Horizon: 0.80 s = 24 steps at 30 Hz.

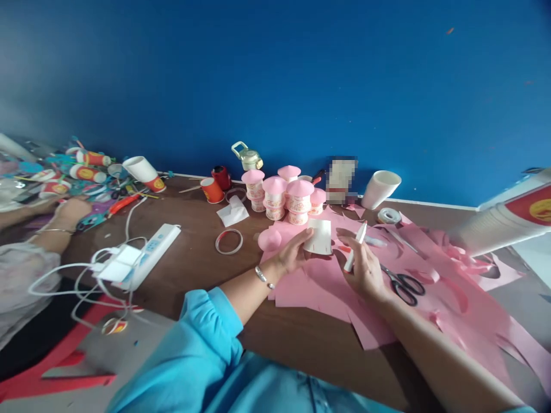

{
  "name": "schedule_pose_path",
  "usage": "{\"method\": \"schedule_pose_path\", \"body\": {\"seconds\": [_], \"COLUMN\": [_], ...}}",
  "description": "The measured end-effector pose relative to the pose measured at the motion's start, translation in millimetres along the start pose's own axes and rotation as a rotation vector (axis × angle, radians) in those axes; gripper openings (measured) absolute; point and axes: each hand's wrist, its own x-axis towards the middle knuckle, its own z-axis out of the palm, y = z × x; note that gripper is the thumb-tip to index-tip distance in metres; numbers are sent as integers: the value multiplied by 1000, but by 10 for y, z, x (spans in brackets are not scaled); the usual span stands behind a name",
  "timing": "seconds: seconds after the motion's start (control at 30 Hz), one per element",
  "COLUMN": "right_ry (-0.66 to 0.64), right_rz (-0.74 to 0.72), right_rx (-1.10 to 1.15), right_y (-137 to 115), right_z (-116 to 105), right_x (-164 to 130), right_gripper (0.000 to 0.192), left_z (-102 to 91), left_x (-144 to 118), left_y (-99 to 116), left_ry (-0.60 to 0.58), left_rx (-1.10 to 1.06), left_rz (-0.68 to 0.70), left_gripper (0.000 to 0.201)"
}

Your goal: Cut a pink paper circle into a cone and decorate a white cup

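Left grip [295, 252] partly hiding white cup [319, 236].

left hand [295, 252]: grips a small white paper cup [319, 236], held above the pink paper sheets [327, 287]
right hand [364, 269]: holds a white marker pen [355, 248], tip just beside the cup
black-handled scissors [402, 283]: lie on the pink sheets, just right of the right hand
pink-lidded decorated cups [279, 198]: clustered behind the cup
brown wooden table [198, 269]: carries a white power strip [146, 255]

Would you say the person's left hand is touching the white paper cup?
Touching: the head view shows the left hand with its fingers wrapped against the side of the white paper cup, holding it above the pink paper.
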Motion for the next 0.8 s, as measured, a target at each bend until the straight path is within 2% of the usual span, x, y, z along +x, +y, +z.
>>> {"method": "schedule_pose_path", "body": {"seconds": [0.2, 0.4, 0.57, 0.8], "right_ry": [-53, -137, -120, -113], "right_rz": [40, -74, -70, -26], "right_rx": [-44, -60, -53, -8], "right_y": [118, 72, 94, 134], "right_z": [6, -95, -133, -110], "right_x": [-120, -83, -76, -114], "right_gripper": [28, 39, 36, 28], "left_z": [42, -16, -26, -6], "left_x": [-12, -42, -82, -101], "left_y": [22, -6, -10, -6], "left_ry": [-1, 17, 26, 20], "left_rx": [31, 96, 142, 172], "left_rz": [-8, 4, 39, 30], "left_gripper": [60, 54, 50, 57]}}
